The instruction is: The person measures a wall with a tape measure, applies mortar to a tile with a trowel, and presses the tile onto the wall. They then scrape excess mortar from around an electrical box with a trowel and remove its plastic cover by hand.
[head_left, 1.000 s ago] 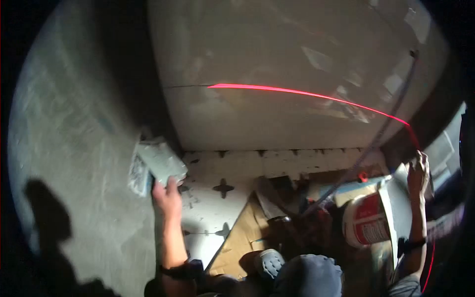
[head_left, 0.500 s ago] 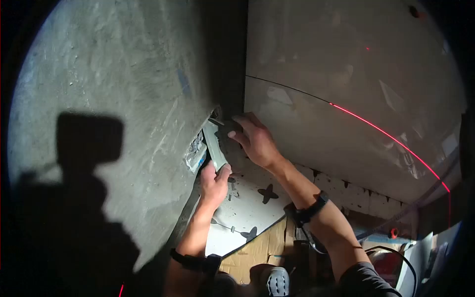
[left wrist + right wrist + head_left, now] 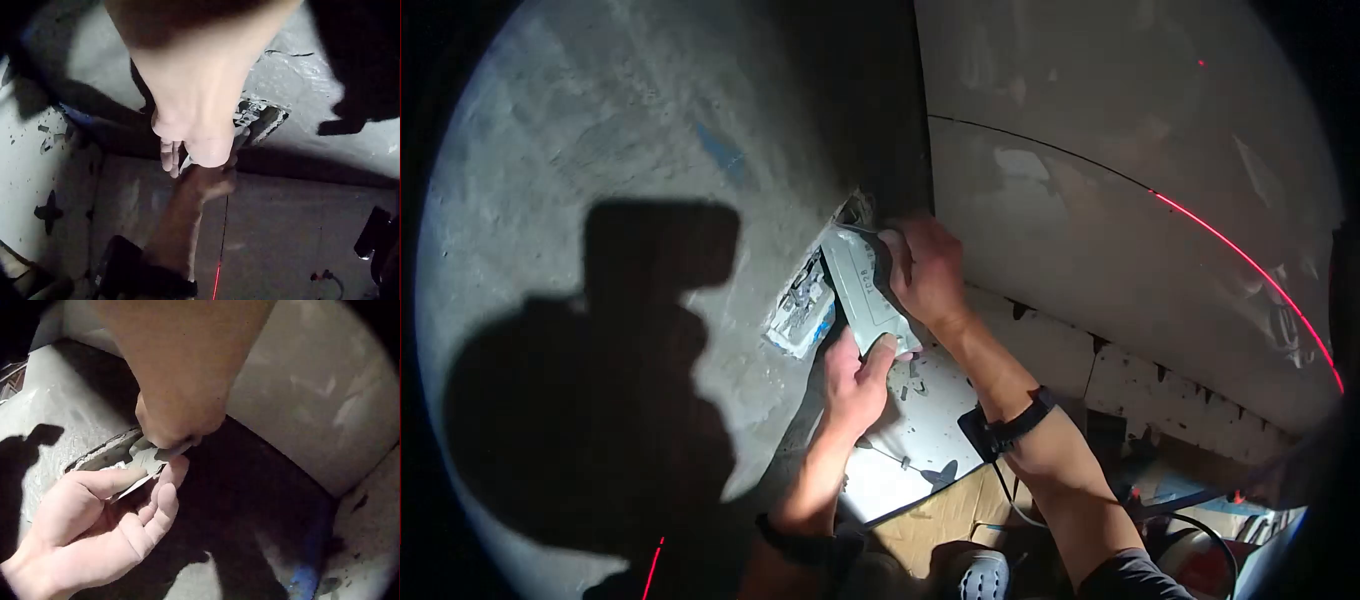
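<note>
A pale, flat rectangular piece [image 3: 862, 290] with printed marks slants beside a rough-edged hole [image 3: 800, 305] in the grey wall. My left hand [image 3: 858, 385] pinches its lower end, thumb on the face and fingers behind. At the upper right edge of the piece is my right hand [image 3: 928, 270], its fingers bent round that edge. In the right wrist view the left hand [image 3: 100, 531] holds the piece [image 3: 144, 465] between thumb and fingers, while the right hand [image 3: 178, 419] grips its other end; the right fingertips are mostly hidden.
A large panel [image 3: 1090, 110] with a red laser line stands at the right. White floor tile [image 3: 920, 430] with dark crosses and brown cardboard [image 3: 945, 510] lie below. A cable hangs by the right forearm; a bucket is at lower right. Shadows cover part of the wall.
The right hand has come from the far right to the piece and now grips its edge. The left hand still holds the piece, whose printed face has turned into view. The head view has shifted.
</note>
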A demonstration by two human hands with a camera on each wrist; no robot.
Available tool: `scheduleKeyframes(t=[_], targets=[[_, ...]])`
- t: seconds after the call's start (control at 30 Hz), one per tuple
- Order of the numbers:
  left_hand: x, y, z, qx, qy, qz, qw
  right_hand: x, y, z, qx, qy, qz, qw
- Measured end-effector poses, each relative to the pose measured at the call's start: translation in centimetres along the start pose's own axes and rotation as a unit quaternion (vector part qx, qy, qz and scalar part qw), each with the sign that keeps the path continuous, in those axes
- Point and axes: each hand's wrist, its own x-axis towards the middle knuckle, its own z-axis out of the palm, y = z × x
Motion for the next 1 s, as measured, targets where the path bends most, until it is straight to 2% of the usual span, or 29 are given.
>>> scheduleKeyframes(t=[0.07, 0.1, 0.17, 0.2, 0.27, 0.33, 0.4, 0.43, 0.5, 0.53, 0.6, 0.67, 0.7, 0.73, 0.8, 0.83, 0.87, 0.9, 0.97, 1.0], targets=[[0.0, -0.3, -0.1, -0.011, 0.013, -0.003, 1.0, 0.3, 0.0, 0.7, 0.034, 0.054, 0.021, 0.998], [0.1, -1.1, -0.9, 0.073, 0.005, 0.005, 0.997, 0.4, 0.0, 0.9, 0.035, 0.054, 0.023, 0.998], [0.2, -0.9, -0.8, 0.098, 0.017, 0.031, 0.995, 1.1, -0.4, 0.6, 0.058, 0.034, 0.12, 0.99], [0.2, -0.9, -0.6, 0.105, 0.025, 0.036, 0.993, 1.5, -0.2, 0.4, 0.059, 0.032, 0.123, 0.99], [0.3, -2.0, -0.8, 0.114, 0.023, 0.039, 0.992, 2.9, -0.3, -0.6, 0.091, -0.065, 0.215, 0.97], [0.6, -2.4, -0.6, 0.12, 0.019, 0.049, 0.991, 3.6, 0.8, -0.7, 0.075, -0.088, 0.209, 0.971], [0.5, -2.4, 0.0, 0.082, 0.034, 0.029, 0.996, 4.0, 1.5, -0.9, 0.122, -0.142, 0.207, 0.96], [0.6, -2.4, 0.4, 0.033, 0.044, 0.011, 0.998, 4.3, 1.4, -0.9, 0.119, -0.14, 0.207, 0.961], [0.7, -2.5, 0.6, 0.066, 0.044, 0.017, 0.997, 4.8, 0.9, -0.9, 0.163, -0.17, 0.306, 0.922], [0.8, -2.6, 0.6, 0.1, 0.047, 0.024, 0.994, 5.1, 0.9, -1.0, 0.162, -0.169, 0.304, 0.924], [1.1, -3.5, 0.7, 0.099, 0.058, 0.026, 0.993, 5.7, 0.8, -1.1, 0.176, -0.21, 0.369, 0.888], [1.7, -2.5, 1.3, 0.137, 0.073, 0.075, 0.985, 6.3, 0.5, -1.2, 0.202, -0.208, 0.386, 0.876], [1.0, -1.8, 1.9, 0.08, 0.07, 0.048, 0.993, 6.4, 0.2, -1.4, 0.23, -0.205, 0.404, 0.861], [1.0, -1.5, 2.1, 0.078, 0.068, 0.051, 0.993, 6.4, 0.1, -1.7, 0.229, -0.203, 0.402, 0.863], [1.0, -1.6, 2.3, 0.161, 0.114, 0.018, 0.98, 5.9, 0.3, -2.2, 0.188, -0.217, 0.388, 0.876], [1.1, -3.7, 2.2, 0.049, 0.147, 0.043, 0.987, 5.1, 0.5, -2.1, 0.185, -0.216, 0.385, 0.878], [1.0, -3.2, 2.0, 0.14, 0.166, 0.054, 0.975, 4.0, 0.6, -2.0, 0.063, -0.133, 0.29, 0.946], [0.5, -2.8, 2.2, 0.152, 0.187, 0.035, 0.97, 2.7, 0.8, -1.8, -0.059, -0.046, 0.188, 0.979], [-0.4, -1.4, 2.3, 0.163, 0.209, 0.012, 0.964, 2.2, -1.6, -3.0, -0.013, -0.068, 0.217, 0.974], [-0.5, -1.2, 2.0, 0.238, 0.229, 0.061, 0.942, 2.1, -2.5, -3.4, 0.036, -0.087, 0.244, 0.965]])
